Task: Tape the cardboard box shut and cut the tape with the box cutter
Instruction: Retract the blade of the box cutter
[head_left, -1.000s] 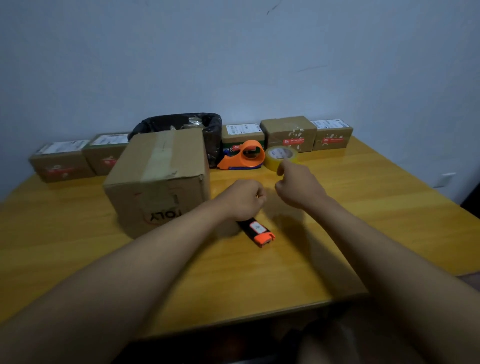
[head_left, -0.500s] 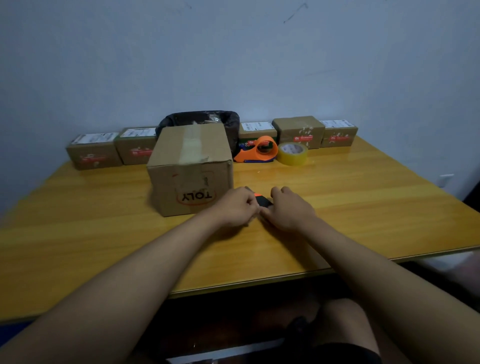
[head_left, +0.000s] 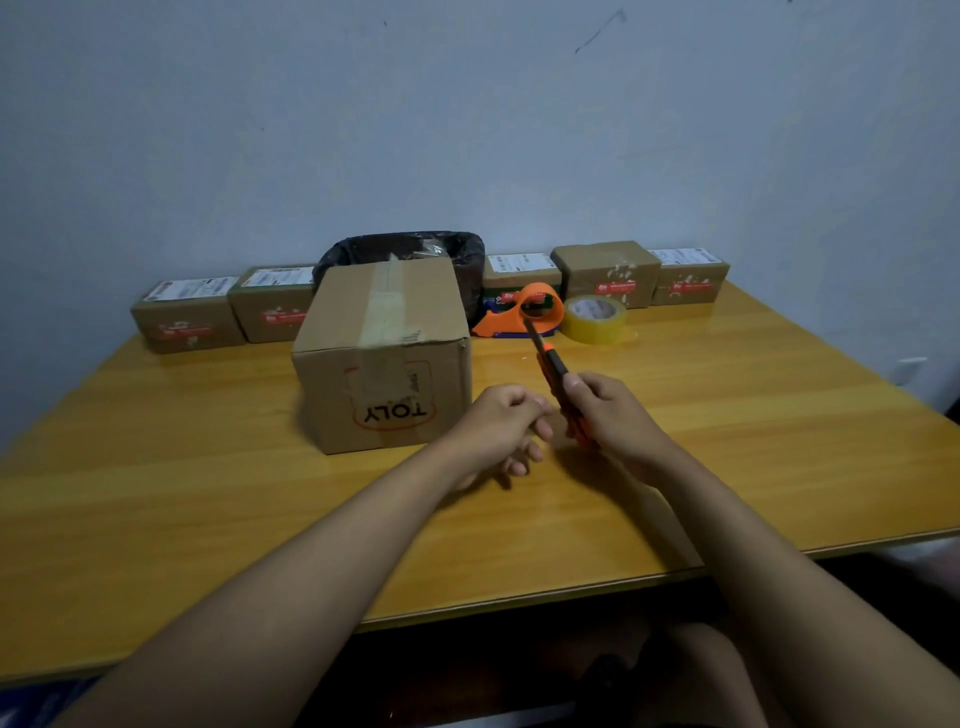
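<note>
A brown cardboard box (head_left: 387, 353) stands on the yellow wooden table (head_left: 727, 441), its top flaps down with a strip of tape along the seam. My right hand (head_left: 608, 415) grips an orange and black box cutter (head_left: 556, 369) just right of the box, its blade out and pointing away toward the back. Beside it my left hand (head_left: 501, 426) is loosely curled, holding nothing, a little in front of the box's right corner. An orange tape dispenser (head_left: 524, 312) and a yellowish roll of tape (head_left: 595, 319) lie behind the cutter.
Several small labelled parcels (head_left: 187, 317) line the wall at the back of the table. A black-lined bin (head_left: 405, 254) stands behind the box. The table's near edge (head_left: 519, 597) runs across below my forearms.
The cutter lay on the table under my left hand; now my right hand holds it lifted with the blade extended. My left hand has let go and drawn back slightly.
</note>
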